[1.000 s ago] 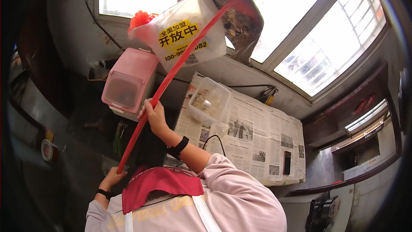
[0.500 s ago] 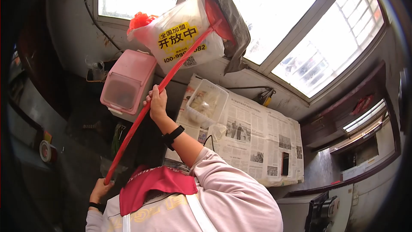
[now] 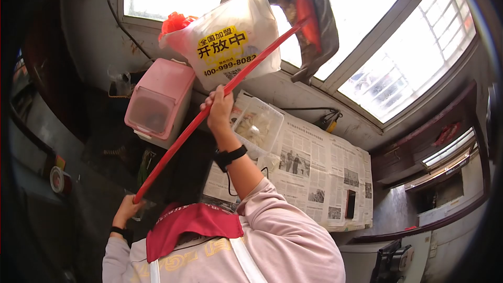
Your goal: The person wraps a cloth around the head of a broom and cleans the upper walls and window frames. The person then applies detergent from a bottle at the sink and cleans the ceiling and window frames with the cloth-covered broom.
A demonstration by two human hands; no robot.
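A long red pole [image 3: 181,144] slants from lower left up to the window. My left hand [image 3: 127,209] is closed around its lower end. Higher up, my right hand [image 3: 219,107] grips the shaft, in front of the pink-lidded bin and the newspaper-covered table. The pole's far end has a red head [image 3: 306,13], partly wrapped in dark grey cloth or plastic [image 3: 326,26], held up against the window panes [image 3: 377,0]. Just left of it is a full white plastic bag [image 3: 238,31] with yellow and black print, which the pole partly crosses in view.
A pink-lidded bin [image 3: 157,97] stands below the bag. Newspapers [image 3: 319,178] cover a table, which holds a clear plastic container [image 3: 258,126] and a dark phone [image 3: 350,204]. A black cable [image 3: 309,108] runs along the wall. A roll of tape [image 3: 60,180] is at the left.
The pole's wrapped head has swung right, away from the white bag and across the window. Both my hands have moved up with the pole, still gripping it.
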